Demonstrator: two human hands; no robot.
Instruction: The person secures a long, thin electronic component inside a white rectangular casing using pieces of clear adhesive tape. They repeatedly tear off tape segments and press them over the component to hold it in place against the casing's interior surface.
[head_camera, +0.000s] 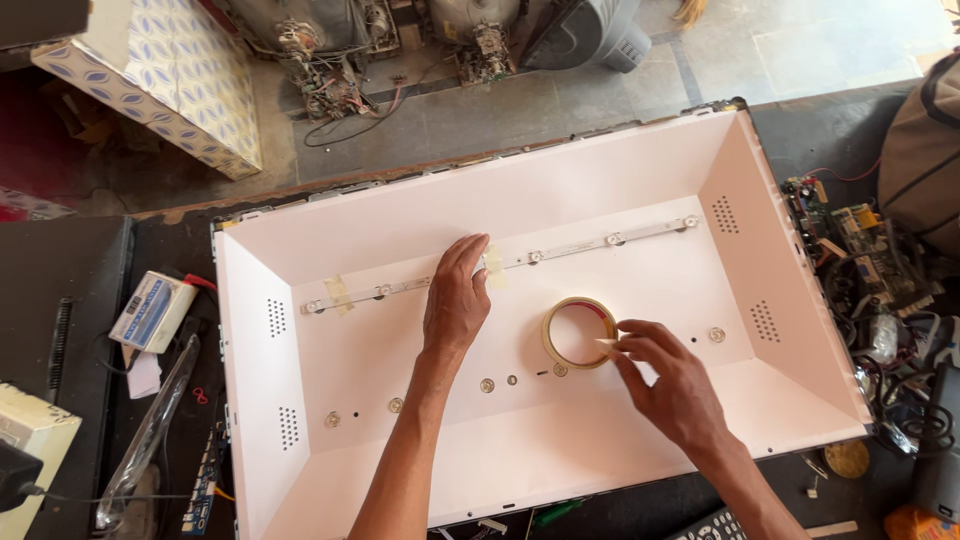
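White TV backlight tray, open face up, fills the workbench; sloped walls, perforated vent patches on the sides, screw bosses dotted along the floor. Looks like thin sheet with a reflector lining: probably light but easily dented or creased, best lifted by the outer rim.

LED strip runs slantwise across the tray floor, upper half. Narrow, long, with lens domes at intervals. Judged flexible and fragile; handle by the bare strip between lenses, not the domes. Two tan tape patches on it: one near its left end, one under the left hand's fingertips.

Left hand lies flat on the tray floor, fingers together and extended, tips pressing down on the strip at the tape patch.

Roll of tan masking tape lies flat on the tray floor just below the strip, right of centre. Light, stiff ring; tape itself soft and tearable. Right hand pinches the loose tape end between thumb and forefinger at the roll's right edge, other fingers curled.

Packages: white carton with blue leaf pattern on the floor, upper left. Small white-and-blue box on the bench left of the tray. Loose circuit boards and wiring to the right.
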